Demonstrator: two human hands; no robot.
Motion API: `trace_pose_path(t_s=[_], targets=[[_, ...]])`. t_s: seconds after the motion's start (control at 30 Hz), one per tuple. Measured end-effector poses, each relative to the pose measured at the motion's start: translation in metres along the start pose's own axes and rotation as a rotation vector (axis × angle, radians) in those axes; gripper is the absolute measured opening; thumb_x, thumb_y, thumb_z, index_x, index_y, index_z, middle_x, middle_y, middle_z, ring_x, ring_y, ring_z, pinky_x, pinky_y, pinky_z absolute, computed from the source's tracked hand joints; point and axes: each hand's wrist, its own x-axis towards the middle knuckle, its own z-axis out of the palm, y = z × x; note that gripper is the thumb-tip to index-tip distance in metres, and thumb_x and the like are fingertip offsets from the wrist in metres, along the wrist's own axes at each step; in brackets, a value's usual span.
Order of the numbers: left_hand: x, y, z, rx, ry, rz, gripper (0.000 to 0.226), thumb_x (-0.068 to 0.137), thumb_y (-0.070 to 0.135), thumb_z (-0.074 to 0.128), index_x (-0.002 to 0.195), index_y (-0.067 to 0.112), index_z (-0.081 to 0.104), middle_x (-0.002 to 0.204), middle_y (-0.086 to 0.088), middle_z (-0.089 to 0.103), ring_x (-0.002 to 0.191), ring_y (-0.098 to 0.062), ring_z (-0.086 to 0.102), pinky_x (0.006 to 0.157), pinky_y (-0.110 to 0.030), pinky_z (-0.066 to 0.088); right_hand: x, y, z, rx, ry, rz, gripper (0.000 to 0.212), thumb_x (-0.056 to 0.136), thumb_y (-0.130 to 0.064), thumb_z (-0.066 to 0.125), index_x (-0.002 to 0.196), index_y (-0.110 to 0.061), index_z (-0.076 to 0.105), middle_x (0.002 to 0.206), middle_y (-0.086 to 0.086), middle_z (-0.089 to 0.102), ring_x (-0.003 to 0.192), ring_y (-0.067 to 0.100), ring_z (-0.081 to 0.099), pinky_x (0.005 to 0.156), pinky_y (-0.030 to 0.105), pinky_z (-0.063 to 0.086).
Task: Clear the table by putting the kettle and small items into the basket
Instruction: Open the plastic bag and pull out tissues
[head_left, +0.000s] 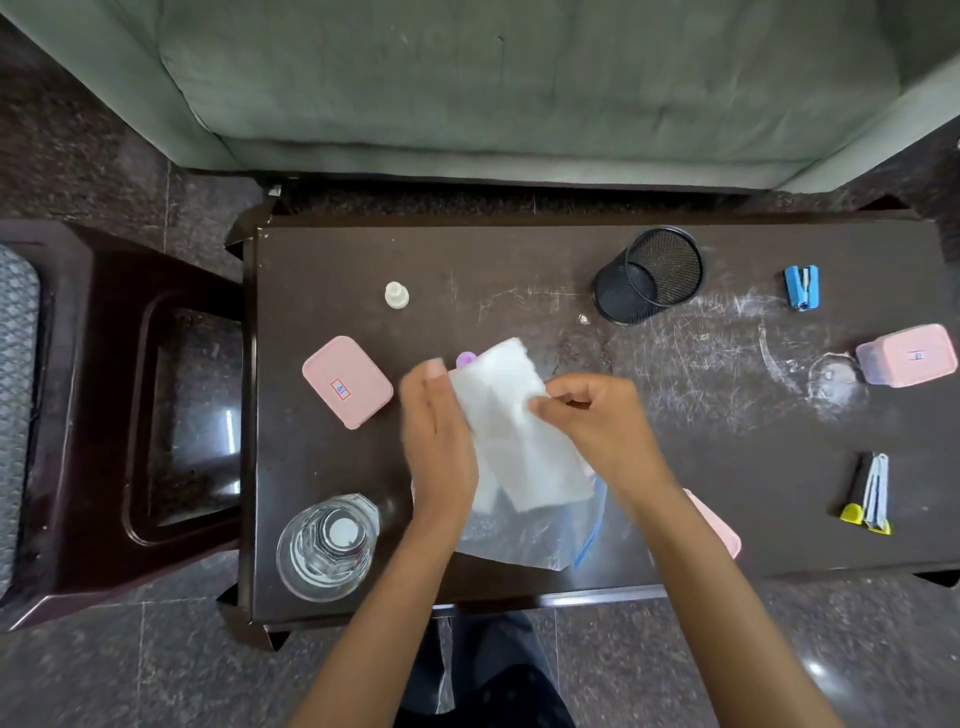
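Note:
Over the middle of the dark table (519, 260) my left hand (439, 441) and my right hand (597, 421) both hold a white folded cloth (511, 410). The left hand presses its left edge, while the right hand pinches its right edge. Under the cloth lies a clear zip bag (540, 530) with a blue seal strip. A purple cap (466, 358) peeks out behind the cloth. No kettle or basket is in view.
On the table: a pink lidded box (345, 382), a small white bottle (396, 295), a clear water bottle (327, 545), a black mesh pen cup (649, 273), a blue stapler (801, 287), a pink container (906, 356), yellow-tipped clips (868, 496). A dark stool (104, 415) stands left, a sofa (519, 78) behind.

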Motion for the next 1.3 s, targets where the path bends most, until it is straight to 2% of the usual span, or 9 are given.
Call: trace_pose_path(t_s=[0.1,0.23,0.37,0.6,0.73,0.83,1.0,1.13,1.3], targets=[[-0.017,0.002,-0.006,0.056,0.065,0.188,0.013,0.094,0.024,0.048,0.083,0.031,0.050,0.081,0.007,0.057,0.076,-0.010,0.055,0.069,-0.017,0.044,-0.008,0.003,0.006,0.021,0.154,-0.046,0.031,0.076,-0.003,0.068,0.056,-0.024,0.058,0.048,-0.015,0.055,0.047,-0.003,0.047,0.053,0.009,0.036],[-0.033,-0.002,0.005,-0.080,-0.253,-0.071,0.012,0.092,0.015,0.053,0.091,0.012,0.064,0.082,0.007,0.065,0.079,-0.009,0.063,0.069,-0.018,0.049,-0.020,0.003,0.020,0.140,0.173,-0.075,0.028,0.076,-0.001,0.069,0.063,-0.025,0.060,0.060,-0.010,0.060,0.054,0.000,0.053,0.059,0.018,0.046],[-0.030,-0.004,0.003,-0.122,-0.296,-0.124,0.019,0.089,0.018,0.058,0.100,0.005,0.066,0.069,0.016,0.066,0.068,-0.002,0.062,0.060,-0.011,0.047,-0.025,0.004,0.019,0.254,0.165,-0.001,0.014,0.080,-0.004,0.067,0.078,-0.018,0.072,0.078,0.004,0.072,0.074,0.017,0.065,0.074,0.034,0.055],[-0.023,-0.005,-0.005,-0.129,-0.217,-0.260,0.011,0.087,0.020,0.061,0.088,0.013,0.070,0.082,0.005,0.067,0.077,-0.008,0.058,0.072,-0.020,0.047,-0.022,0.003,0.014,0.446,0.159,0.111,0.025,0.084,-0.002,0.058,0.066,-0.019,0.063,0.065,-0.002,0.057,0.062,0.012,0.047,0.060,0.023,0.040],[-0.017,-0.004,-0.012,-0.252,-0.162,-0.381,0.011,0.086,0.018,0.063,0.077,0.019,0.069,0.072,0.017,0.070,0.072,0.001,0.061,0.071,-0.014,0.050,-0.017,0.008,0.009,0.474,0.380,0.159,0.023,0.085,-0.004,0.054,0.068,-0.019,0.057,0.062,-0.002,0.049,0.057,0.009,0.039,0.054,0.024,0.032],[-0.012,-0.003,-0.016,-0.277,-0.147,-0.389,0.007,0.081,0.017,0.068,0.075,0.018,0.071,0.073,0.010,0.072,0.074,-0.006,0.063,0.074,-0.019,0.052,-0.018,0.012,0.005,0.242,0.526,-0.033,0.023,0.085,-0.001,0.056,0.076,-0.022,0.053,0.065,-0.005,0.055,0.054,0.002,0.047,0.056,0.015,0.039],[-0.014,-0.002,-0.013,-0.284,-0.193,-0.384,0.008,0.071,0.020,0.077,0.071,0.016,0.070,0.085,-0.008,0.060,0.083,-0.023,0.053,0.083,-0.041,0.046,-0.024,0.020,0.020,-0.134,0.291,-0.396,0.022,0.080,0.002,0.049,0.080,-0.010,0.068,0.076,-0.005,0.058,0.074,-0.003,0.054,0.065,0.005,0.037],[-0.017,-0.003,-0.010,-0.325,-0.322,-0.457,0.014,0.072,0.026,0.073,0.079,0.015,0.068,0.079,0.004,0.067,0.087,-0.019,0.061,0.090,-0.040,0.048,-0.028,0.011,0.030,0.095,0.200,-0.205,0.015,0.081,-0.008,0.063,0.076,-0.021,0.069,0.080,-0.010,0.065,0.078,0.004,0.061,0.072,0.013,0.043],[-0.020,-0.003,-0.012,-0.338,-0.366,-0.562,0.027,0.082,0.028,0.064,0.101,0.010,0.068,0.095,-0.007,0.071,0.089,-0.022,0.065,0.084,-0.039,0.053,-0.025,0.009,0.028,0.157,0.198,-0.061,0.007,0.075,-0.018,0.074,0.074,-0.019,0.067,0.071,-0.013,0.064,0.062,-0.004,0.054,0.065,0.012,0.041]])
